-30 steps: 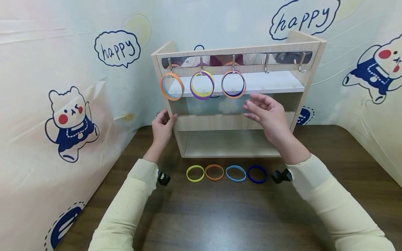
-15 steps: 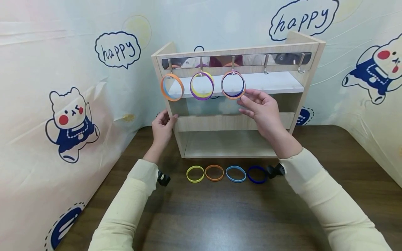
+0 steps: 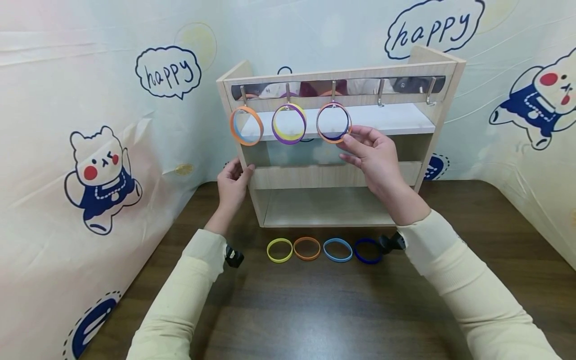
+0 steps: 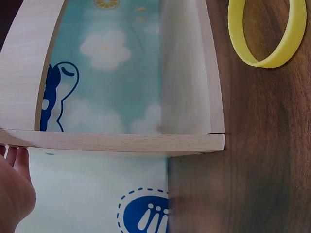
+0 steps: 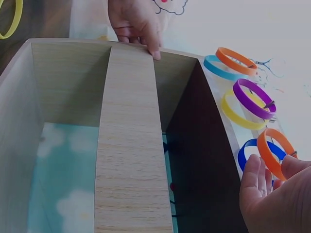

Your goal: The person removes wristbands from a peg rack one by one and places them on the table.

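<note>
My left hand grips the left side panel of a light wooden shelf, its thumb on the front edge. My right hand is at the third hook from the left, its thumb and fingers pinching the lower right of an orange wristband. Behind that band, a dark blue wristband hangs on the same hook. The first hook carries an orange wristband and a light blue one. From the second hang a purple wristband and a yellow one.
On the brown table, in front of the shelf, lie a yellow wristband, an orange one, a light blue one and a dark blue one. Two bare hooks are at the right of the metal strip.
My right hand has moved left to the third hook and taken hold of the orange wristband there. My left hand stays on the shelf's side panel.
</note>
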A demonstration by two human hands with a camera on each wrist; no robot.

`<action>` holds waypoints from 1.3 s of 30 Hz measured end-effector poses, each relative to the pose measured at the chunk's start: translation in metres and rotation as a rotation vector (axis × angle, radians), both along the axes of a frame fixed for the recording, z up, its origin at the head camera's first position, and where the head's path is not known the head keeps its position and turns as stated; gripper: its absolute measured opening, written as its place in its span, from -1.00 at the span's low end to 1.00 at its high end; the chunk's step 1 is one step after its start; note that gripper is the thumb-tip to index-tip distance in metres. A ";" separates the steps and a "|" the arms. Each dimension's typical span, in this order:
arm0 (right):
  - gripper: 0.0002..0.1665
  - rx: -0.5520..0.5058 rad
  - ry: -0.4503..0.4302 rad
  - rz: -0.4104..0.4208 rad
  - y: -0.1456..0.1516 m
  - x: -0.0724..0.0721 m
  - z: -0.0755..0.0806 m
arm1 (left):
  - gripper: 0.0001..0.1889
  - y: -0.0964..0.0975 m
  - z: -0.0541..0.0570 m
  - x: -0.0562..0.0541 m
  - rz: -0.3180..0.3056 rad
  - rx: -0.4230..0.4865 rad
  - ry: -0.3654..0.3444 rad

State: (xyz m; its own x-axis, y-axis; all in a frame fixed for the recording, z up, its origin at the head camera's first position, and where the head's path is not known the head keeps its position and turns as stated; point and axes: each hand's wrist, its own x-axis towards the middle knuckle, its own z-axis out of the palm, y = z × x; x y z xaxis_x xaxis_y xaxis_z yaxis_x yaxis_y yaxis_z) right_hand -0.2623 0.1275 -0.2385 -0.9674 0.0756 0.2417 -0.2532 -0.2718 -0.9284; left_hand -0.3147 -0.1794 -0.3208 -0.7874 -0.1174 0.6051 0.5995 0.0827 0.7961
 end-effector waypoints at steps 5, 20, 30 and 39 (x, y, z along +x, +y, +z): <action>-0.52 -0.005 -0.005 -0.008 0.000 0.002 0.002 | -0.64 0.000 0.000 0.000 0.002 0.002 -0.003; -0.64 -0.070 0.004 0.003 0.002 0.003 0.009 | -0.62 -0.001 -0.001 0.000 0.018 -0.012 -0.009; -0.60 -0.087 -0.026 -0.004 0.001 0.005 0.018 | -0.63 -0.001 0.000 0.002 0.019 -0.010 -0.019; -0.48 -0.119 0.001 0.007 0.001 0.013 0.025 | -0.62 -0.001 0.001 0.002 0.024 -0.019 -0.026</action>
State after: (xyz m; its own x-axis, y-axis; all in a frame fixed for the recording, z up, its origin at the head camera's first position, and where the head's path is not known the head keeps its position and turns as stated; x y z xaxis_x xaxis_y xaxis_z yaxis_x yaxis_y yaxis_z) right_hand -0.2496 0.1286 -0.2133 -0.9678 0.0968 0.2323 -0.2517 -0.3818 -0.8893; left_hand -0.3129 -0.1800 -0.3197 -0.8003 -0.1245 0.5865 0.5759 0.1122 0.8098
